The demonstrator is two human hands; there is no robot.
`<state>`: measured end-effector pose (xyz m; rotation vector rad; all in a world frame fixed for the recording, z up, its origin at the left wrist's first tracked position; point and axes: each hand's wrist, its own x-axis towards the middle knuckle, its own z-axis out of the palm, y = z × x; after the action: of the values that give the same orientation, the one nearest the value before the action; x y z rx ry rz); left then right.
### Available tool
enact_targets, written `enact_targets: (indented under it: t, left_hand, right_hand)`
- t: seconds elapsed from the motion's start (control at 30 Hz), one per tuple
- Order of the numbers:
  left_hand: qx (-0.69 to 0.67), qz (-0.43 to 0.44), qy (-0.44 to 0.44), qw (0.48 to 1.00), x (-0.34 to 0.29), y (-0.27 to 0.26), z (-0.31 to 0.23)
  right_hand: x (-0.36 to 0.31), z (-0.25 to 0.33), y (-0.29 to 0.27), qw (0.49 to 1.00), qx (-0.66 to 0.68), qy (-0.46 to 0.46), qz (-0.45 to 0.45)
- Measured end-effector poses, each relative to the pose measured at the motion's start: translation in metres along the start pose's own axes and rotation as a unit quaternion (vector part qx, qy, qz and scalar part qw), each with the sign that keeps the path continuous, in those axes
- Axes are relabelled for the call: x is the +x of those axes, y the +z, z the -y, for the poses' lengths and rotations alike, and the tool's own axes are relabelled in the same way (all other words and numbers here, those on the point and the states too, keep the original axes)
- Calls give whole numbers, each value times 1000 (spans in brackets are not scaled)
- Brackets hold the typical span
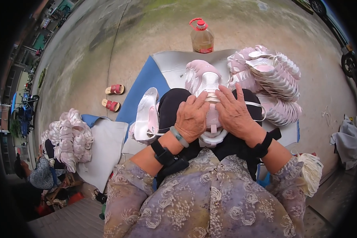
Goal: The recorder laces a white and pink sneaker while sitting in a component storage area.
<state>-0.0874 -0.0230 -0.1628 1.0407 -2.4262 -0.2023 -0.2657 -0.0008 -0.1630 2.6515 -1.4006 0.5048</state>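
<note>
A pink and white shoe upper [210, 81] lies on my lap, toe pointing away from me, between my dark-covered knees. My left hand [191, 118] bends over its left eyelet row, fingertips pinched at the white shoelace [212, 97] across the tongue. My right hand [236, 113] rests on the opposite side, thumb and nearest fingers at the same lace while one finger points up. A loose loop of lace curves out to the right of that hand. The exact grip of the fingertips is partly hidden. Another white and pink upper [146, 113] stands left of my knee.
Stacked pink and white uppers [273, 81] fill the right of the white and blue sheet [142, 85]. Beyond stands a red-capped jug [202, 37]. Red sandals [114, 89] lie left, near another heap of uppers [71, 139] and a person [43, 174]. A bundle of laces [311, 174] hangs right.
</note>
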Motion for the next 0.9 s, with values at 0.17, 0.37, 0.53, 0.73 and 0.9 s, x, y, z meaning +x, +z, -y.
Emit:
enact_targets:
  t: [0.17, 0.37, 0.53, 0.73, 0.9]
  left_hand:
    - [-29, -2, -14, 999, 1, 0, 2]
    - [-78, -16, -21, 997, 5, 2, 2]
    - [-81, -26, -24, 996, 5, 13, 2]
    - [-149, -36, -45, 987, 10, 3, 0]
    - [-106, -62, -31, 992, 1, -12, 1]
  right_hand:
    - [1, 10, 10, 996, 45, 69, -29]
    - [2, 16, 20, 976, 135, 157, -70]
    - [-3, 14, 20, 975, 151, 158, -49]
    - [-4, 1, -12, 942, 282, 164, 77]
    - [-9, -3, -8, 942, 281, 159, 87]
